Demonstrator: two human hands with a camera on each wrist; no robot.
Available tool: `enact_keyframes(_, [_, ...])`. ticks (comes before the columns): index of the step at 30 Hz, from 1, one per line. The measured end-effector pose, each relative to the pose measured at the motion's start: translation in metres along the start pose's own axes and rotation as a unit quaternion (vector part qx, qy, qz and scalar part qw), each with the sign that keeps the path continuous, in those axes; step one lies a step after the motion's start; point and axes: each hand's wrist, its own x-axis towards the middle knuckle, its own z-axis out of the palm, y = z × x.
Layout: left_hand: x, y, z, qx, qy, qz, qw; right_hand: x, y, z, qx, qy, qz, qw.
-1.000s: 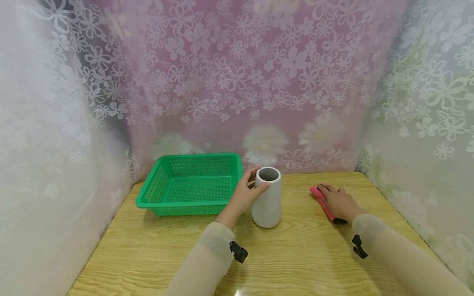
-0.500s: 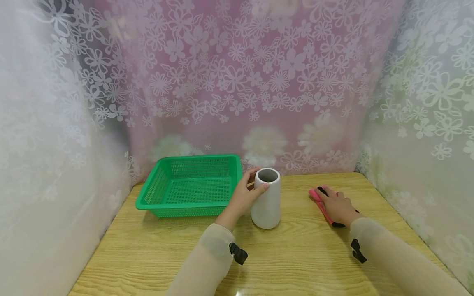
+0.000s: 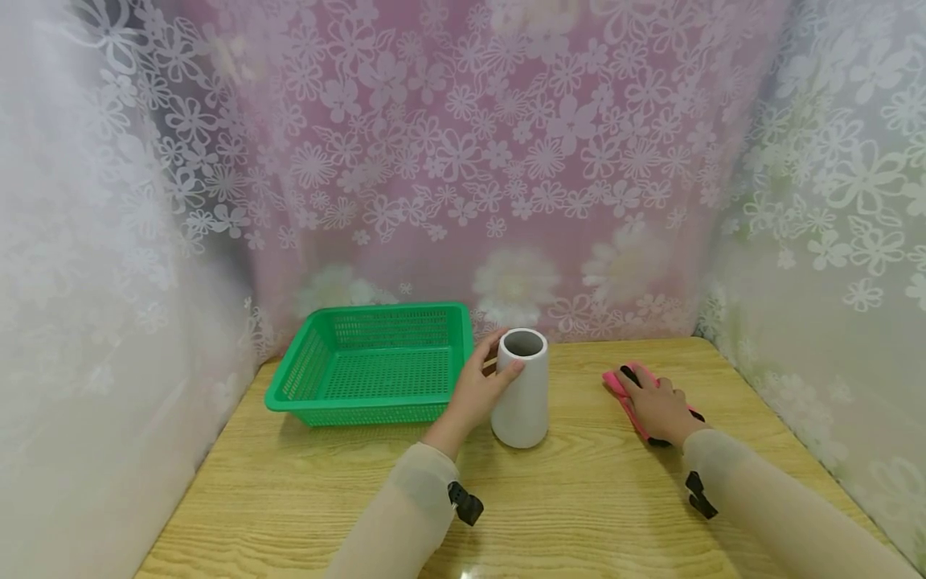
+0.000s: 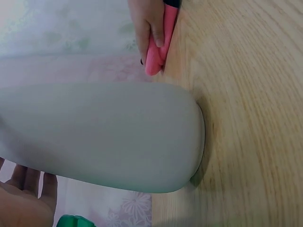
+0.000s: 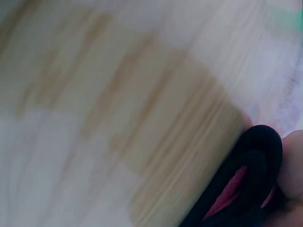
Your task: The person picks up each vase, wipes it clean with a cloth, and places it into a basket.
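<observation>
A tall white vase (image 3: 522,394), tapering toward its open mouth, stands upright on the wooden table. My left hand (image 3: 477,388) holds its upper left side, thumb on the front and fingers toward the back. In the left wrist view the vase (image 4: 109,137) fills the middle, with part of my left hand (image 4: 26,203) below it. To the right, my right hand (image 3: 657,404) grips a folded pink cloth-like item with black edging (image 3: 615,381) against the tabletop. The right wrist view shows its folded black edge (image 5: 260,137); the hand hides much of it.
A green perforated plastic basket (image 3: 362,400) stands left of the vase, close to my left hand. Flowered curtains (image 3: 434,161) hang behind and on both sides of the table (image 3: 564,515).
The pink item has turned slightly and shows wider under my right hand, with more black edging visible. My left hand and the vase stay in place.
</observation>
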Motion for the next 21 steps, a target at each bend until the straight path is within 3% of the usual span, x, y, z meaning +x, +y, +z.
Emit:
enact_keyframes(7, [-0.012,0.024,0.001,-0.006,0.009,0.037,0.9992,0.000,0.001,0.003,-0.007,0.004,0.002,1.000])
enact_keyframes(13, [-0.008,-0.001,0.007,0.029,0.022,0.047,0.9983,0.000,-0.001,0.002,-0.003,0.004,0.004,1.000])
enact_keyframes(21, [-0.014,-0.012,0.010,0.059,0.012,-0.013,0.9981,-0.001,-0.003,0.001,-0.003,-0.001,0.004,1.000])
